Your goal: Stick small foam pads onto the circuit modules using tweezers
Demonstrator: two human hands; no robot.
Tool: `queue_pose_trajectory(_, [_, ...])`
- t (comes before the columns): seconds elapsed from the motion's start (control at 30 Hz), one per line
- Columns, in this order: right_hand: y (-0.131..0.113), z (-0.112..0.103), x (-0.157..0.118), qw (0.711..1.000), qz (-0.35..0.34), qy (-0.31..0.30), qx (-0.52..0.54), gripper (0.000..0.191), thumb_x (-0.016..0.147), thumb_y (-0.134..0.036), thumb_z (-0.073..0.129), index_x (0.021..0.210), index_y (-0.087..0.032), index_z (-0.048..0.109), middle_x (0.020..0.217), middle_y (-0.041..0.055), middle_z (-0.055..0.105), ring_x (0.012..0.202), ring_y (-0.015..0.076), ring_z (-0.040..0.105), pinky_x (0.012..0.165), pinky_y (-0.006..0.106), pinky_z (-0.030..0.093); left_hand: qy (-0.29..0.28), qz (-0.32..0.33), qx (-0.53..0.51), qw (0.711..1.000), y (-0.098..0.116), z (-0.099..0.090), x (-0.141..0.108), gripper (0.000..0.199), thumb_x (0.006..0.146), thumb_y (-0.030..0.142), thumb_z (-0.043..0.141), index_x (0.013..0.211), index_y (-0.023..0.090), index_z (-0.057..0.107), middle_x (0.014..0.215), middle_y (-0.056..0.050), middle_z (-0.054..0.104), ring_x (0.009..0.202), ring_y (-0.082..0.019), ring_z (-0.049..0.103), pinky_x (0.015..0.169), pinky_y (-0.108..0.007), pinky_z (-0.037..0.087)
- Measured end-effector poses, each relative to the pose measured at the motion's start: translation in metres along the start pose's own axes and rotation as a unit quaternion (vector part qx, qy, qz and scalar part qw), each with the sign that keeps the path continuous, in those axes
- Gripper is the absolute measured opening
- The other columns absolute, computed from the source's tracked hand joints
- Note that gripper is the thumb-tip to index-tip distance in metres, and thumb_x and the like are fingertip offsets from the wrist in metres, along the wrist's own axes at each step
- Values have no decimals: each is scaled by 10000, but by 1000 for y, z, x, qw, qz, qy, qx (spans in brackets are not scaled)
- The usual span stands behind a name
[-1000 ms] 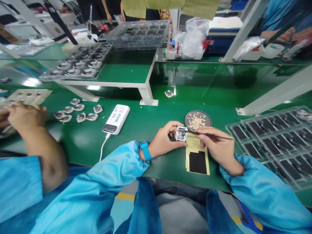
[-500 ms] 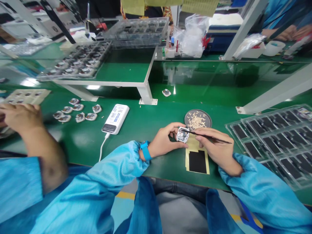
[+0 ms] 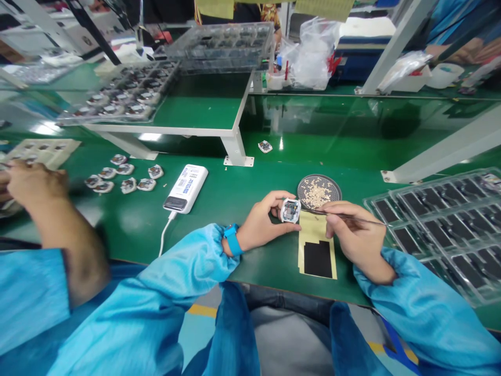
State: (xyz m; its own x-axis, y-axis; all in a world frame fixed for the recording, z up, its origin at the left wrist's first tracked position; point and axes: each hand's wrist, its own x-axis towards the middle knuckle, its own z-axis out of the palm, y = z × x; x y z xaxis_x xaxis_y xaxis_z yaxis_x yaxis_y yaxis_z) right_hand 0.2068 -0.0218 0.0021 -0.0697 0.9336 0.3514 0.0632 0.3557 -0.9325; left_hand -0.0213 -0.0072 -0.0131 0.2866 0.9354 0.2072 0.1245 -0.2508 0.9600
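Between the thumb and fingers of my left hand (image 3: 270,219) is a small white device housing (image 3: 290,210), its open side with a circuit board facing me. My right hand (image 3: 354,232) is closed around thin tweezers (image 3: 352,216). Their tip lies just right of the housing; whether it touches the rim I cannot tell. Behind both hands stands a round dark dish (image 3: 335,191) full of small beige pieces. Below the tweezers a yellow sheet (image 3: 311,227) bears a black rectangular patch (image 3: 318,260).
Clear trays (image 3: 407,240) with black rectangular pieces lie at right. A white power bank (image 3: 187,188) with a cable and several similar housings (image 3: 125,169) lie left. A raised shelf (image 3: 203,107) holds filled trays. A co-worker's arm (image 3: 50,214) reaches in at far left.
The tweezers have drawn back from inside the housing toward the right, my right hand moving with them. My left hand has tilted the housing and shifted it slightly left.
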Motion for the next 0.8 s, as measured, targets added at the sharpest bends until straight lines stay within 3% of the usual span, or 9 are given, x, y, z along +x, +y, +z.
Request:
queue_pose_trajectory(0.27, [4, -1, 0, 1000, -26, -8, -15, 185, 885, -118, 712, 1020, -235, 762, 1047, 53, 719, 633, 108, 667, 449, 214, 543, 5, 13, -3, 1000, 0, 1, 0, 650, 703, 338, 913, 1225, 179, 561, 1040, -71, 723, 851, -164, 673, 701, -267, 512])
queue_pose_trajectory(0.8, [3, -1, 1, 999, -24, -16, -14, 198, 890, -90, 701, 1027, -226, 746, 1044, 43, 705, 581, 79, 649, 451, 206, 534, 22, 24, 0, 999, -4, 1, -1, 635, 717, 327, 905, 1202, 193, 517, 1030, -67, 694, 882, -180, 682, 705, -276, 521])
